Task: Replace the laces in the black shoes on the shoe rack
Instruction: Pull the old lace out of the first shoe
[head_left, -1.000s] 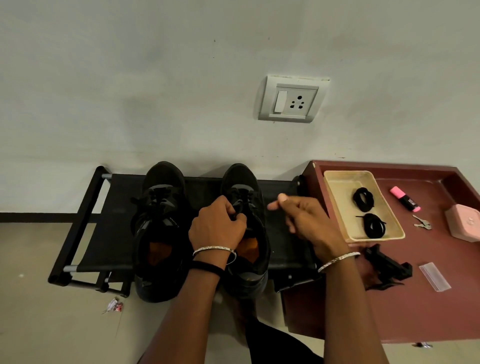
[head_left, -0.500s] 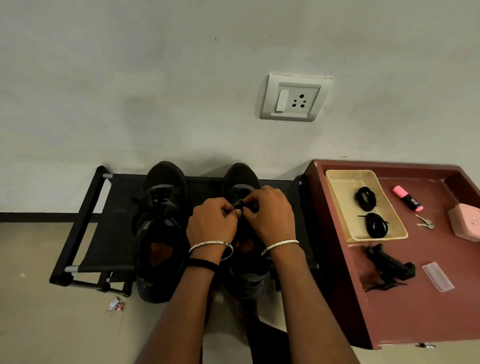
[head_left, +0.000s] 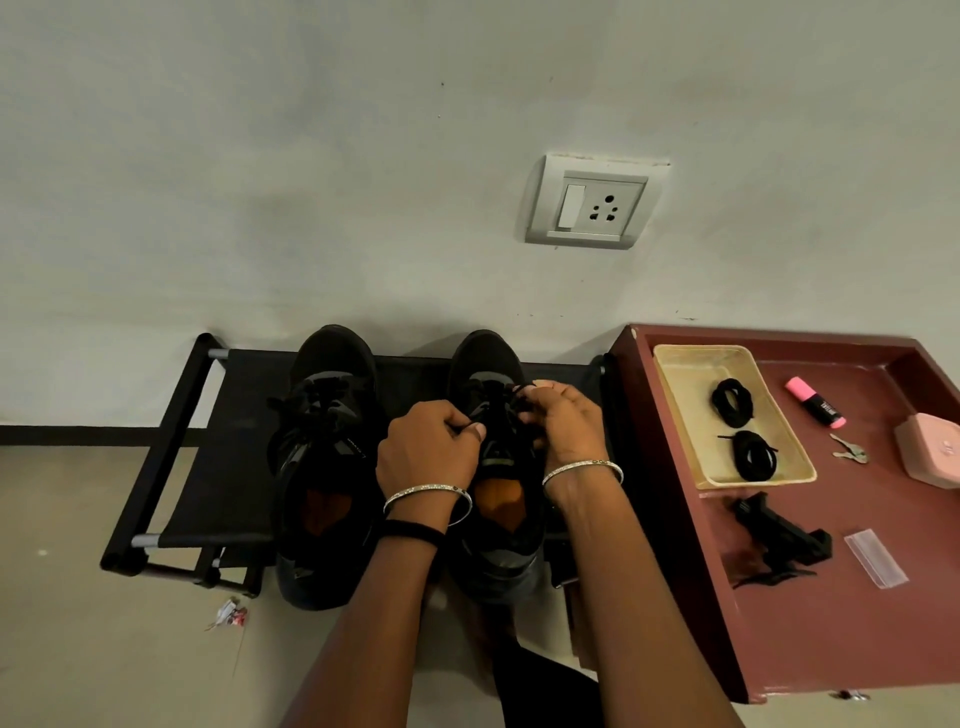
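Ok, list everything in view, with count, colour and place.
shoe rack: one, black, by the wall.
shoes: two, black, on the rack.
table: one, maroon, right of rack.
tray: one, beige, on table.
coiled laces: two, black, in tray.
highlighter: one, pink, beside tray.
keys: one bunch, silver, on table.
box: one, pink, table's right edge.
gadget: one, black, before tray.
plastic strip: one, clear, beside gadget.
socket: one, white, on wall.
wrapper: one, red-white, on floor.
left hand: one, pinching lace of right shoe.
right hand: one, pinching same lace.

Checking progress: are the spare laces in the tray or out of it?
In the tray. Two coiled black laces lie inside the beige tray on the red table, untouched.
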